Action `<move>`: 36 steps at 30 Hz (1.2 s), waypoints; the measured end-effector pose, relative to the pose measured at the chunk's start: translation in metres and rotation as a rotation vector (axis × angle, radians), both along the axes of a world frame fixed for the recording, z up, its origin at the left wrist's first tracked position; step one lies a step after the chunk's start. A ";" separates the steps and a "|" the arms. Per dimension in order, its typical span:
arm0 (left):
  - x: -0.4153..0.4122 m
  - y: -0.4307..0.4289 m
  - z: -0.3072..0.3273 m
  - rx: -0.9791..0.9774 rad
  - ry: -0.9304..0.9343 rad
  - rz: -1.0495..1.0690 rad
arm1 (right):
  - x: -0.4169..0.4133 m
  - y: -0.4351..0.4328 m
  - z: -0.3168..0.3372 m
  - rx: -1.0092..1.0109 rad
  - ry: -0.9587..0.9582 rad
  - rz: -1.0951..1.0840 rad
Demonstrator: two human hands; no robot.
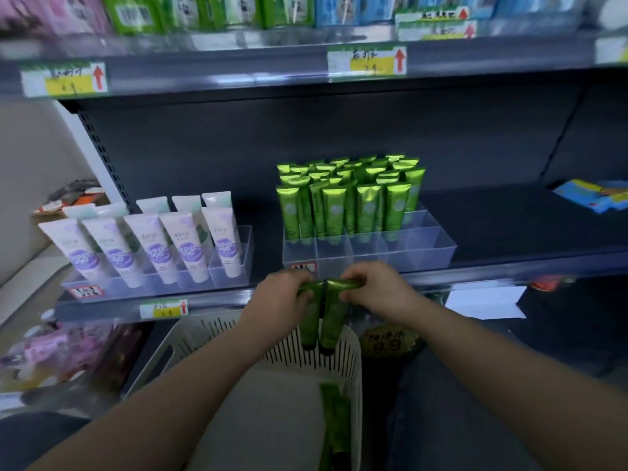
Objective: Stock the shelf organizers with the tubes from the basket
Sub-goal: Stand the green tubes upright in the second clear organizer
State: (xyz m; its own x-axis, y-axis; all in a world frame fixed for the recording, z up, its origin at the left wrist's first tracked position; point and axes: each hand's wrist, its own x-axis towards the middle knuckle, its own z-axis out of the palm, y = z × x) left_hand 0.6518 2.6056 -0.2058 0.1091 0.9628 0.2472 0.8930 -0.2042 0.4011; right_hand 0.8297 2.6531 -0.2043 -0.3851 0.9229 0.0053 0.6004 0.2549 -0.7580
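Holding two green tubes (330,321) by their flat top ends, both hands are up in front of the shelf (492,270) edge. The left hand (283,297) has its fingers curled round the end of the left tube. The right hand (377,290) has its fingers curled round the end of the right tube. The hands are close together, and the two tubes hang side by side with their caps down.

The tubes hang just above the far rim of a white basket (351,355) with thin slots in its wall. More green tubes (334,419) lie inside the basket, near its right wall.

On the shelf, just behind the hands, sits a clear organizer (424,249) split into little boxes. Many standing green tubes (346,205) fill its back rows, caps down and flat ends up.

To the left on the same shelf is a second organizer (243,256). It holds purple and white tubes (153,246) that lean back a bit.

A yellow price tag (164,309) with a red arrow is stuck on the shelf edge, left of the hands. A blue packet (594,195) lies far to the right on the shelf.
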 end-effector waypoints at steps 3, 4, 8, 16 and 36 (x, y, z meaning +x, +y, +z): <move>0.014 0.011 0.018 0.033 -0.005 -0.014 | 0.018 0.007 0.016 0.011 0.060 0.000; 0.019 0.014 0.023 0.043 -0.008 -0.023 | 0.023 0.010 0.021 0.016 0.068 -0.002; 0.042 0.030 0.042 0.066 -0.013 -0.082 | 0.048 0.023 0.035 0.039 0.079 -0.019; 0.094 0.071 0.079 0.124 0.089 -0.184 | 0.101 0.050 0.062 0.110 0.074 -0.094; 0.163 0.173 0.121 0.259 0.117 -0.194 | 0.163 0.121 0.107 0.276 0.168 -0.186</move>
